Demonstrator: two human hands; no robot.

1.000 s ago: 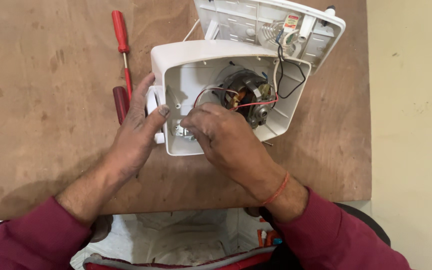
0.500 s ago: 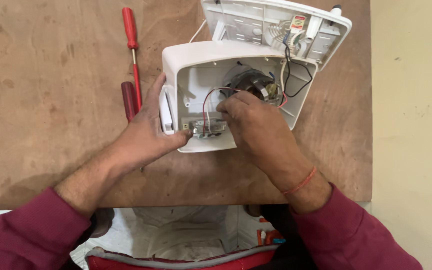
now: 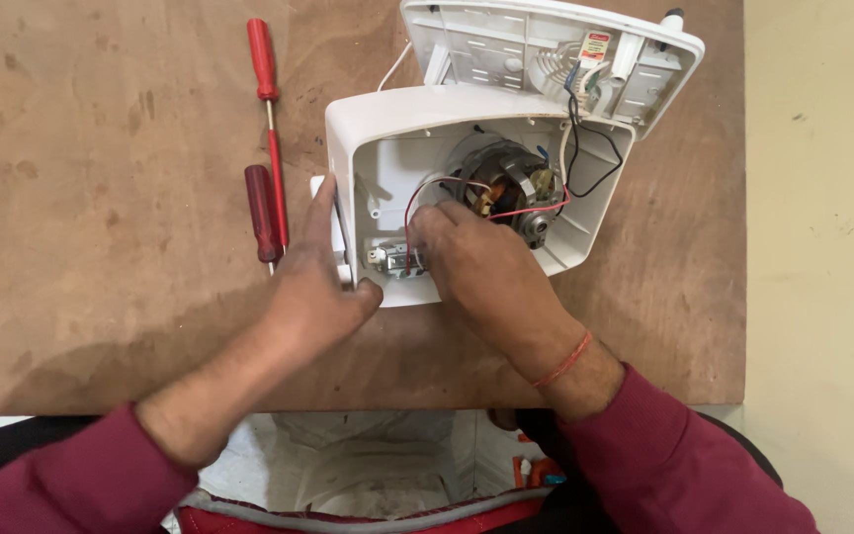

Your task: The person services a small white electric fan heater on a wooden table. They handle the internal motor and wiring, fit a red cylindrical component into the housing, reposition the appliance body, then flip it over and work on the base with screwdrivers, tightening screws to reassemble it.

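- Since a moment ago my right hand (image 3: pixel 486 272) has slid from the middle of the open white housing (image 3: pixel 467 188) toward its near-left corner, and the housing itself sits a little farther from me on the board.
- My right fingertips (image 3: pixel 425 229) are now bunched together over the small metal switch block (image 3: pixel 395 259) at about 7 o'clock inside the shell; I think they pinch a part or wire there, but my knuckles hide the contact, so I cannot tell.
- My left hand (image 3: pixel 318 287) braces the housing's left wall, fingers together and flat along the outside, thumb hooked at the near corner.
- That shift puts the work at the switch, not at the motor (image 3: pixel 506 188), which lies bare at 1 o'clock of my fingers.
- Red and black wires (image 3: pixel 536 210) loop across the motor, close to my right hand, and crowd the space.
- At 12 o'clock the removed cover (image 3: pixel 546 49) leans against the housing, tethered by wires.
- At 9 o'clock two red screwdrivers (image 3: pixel 269 148) lie on the brown board (image 3: pixel 101 198), just beside my left hand.
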